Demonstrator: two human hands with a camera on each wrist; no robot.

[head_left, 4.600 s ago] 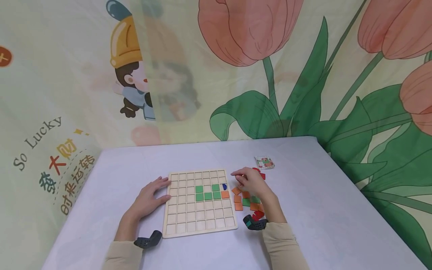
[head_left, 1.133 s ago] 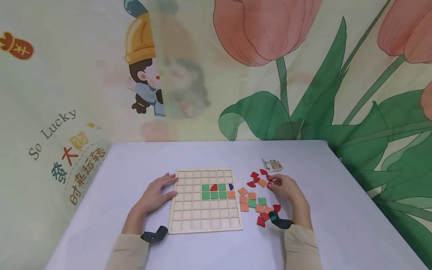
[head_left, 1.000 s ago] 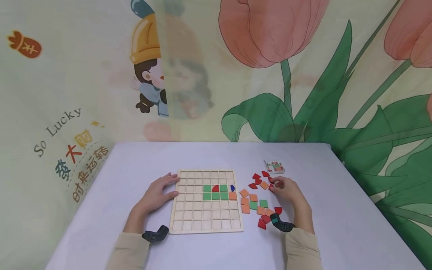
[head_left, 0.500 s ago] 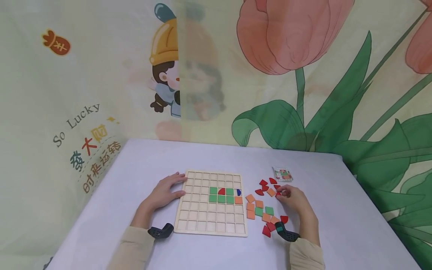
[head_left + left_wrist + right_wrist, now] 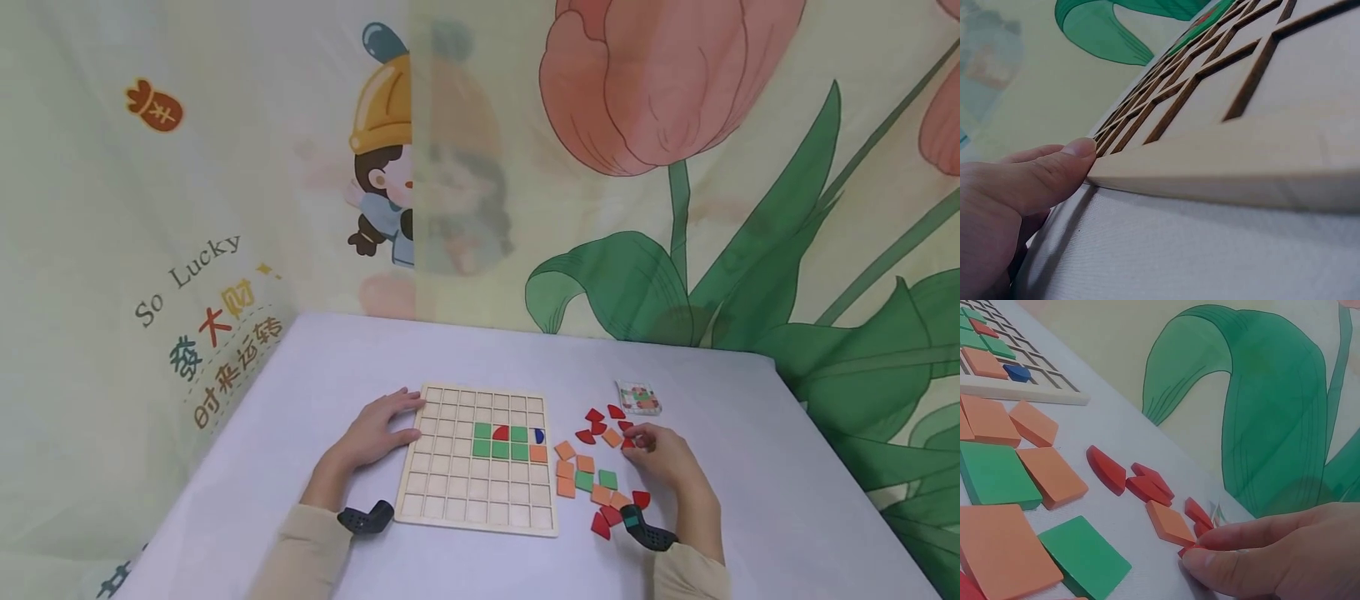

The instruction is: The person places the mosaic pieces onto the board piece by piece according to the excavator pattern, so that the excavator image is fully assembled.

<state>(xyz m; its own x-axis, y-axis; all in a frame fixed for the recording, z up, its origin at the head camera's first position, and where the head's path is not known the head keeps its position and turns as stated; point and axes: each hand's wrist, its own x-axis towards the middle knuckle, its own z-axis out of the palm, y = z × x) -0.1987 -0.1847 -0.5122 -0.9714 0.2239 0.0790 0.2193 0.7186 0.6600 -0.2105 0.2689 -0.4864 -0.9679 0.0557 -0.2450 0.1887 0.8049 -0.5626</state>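
My left hand (image 5: 373, 433) rests at the left edge of a wooden grid board (image 5: 457, 487); in the left wrist view its thumb (image 5: 1054, 172) touches the board's corner edge. On the board lie several green squares (image 5: 499, 450), a red quarter-circle tile (image 5: 501, 433), an orange square (image 5: 538, 453) and a blue half-circle (image 5: 539, 436). Right of the board, my right hand (image 5: 662, 454) pinches another red quarter-circle tile (image 5: 1191, 549) between thumb and index finger, low over the table. Its fingers partly hide that tile and neighbouring red tiles (image 5: 1197, 511).
Loose orange squares (image 5: 585, 463), green squares (image 5: 607, 479) and red tiles (image 5: 601, 526) lie scattered between board and right hand. A small clear packet with a printed pattern (image 5: 639, 398) lies behind them. White cloth (image 5: 360, 350) covers the table.
A red quarter-circle tile now sits between two green squares on the board. My right hand has moved from near the board's right edge to the red tiles farther right. The head view has shifted.
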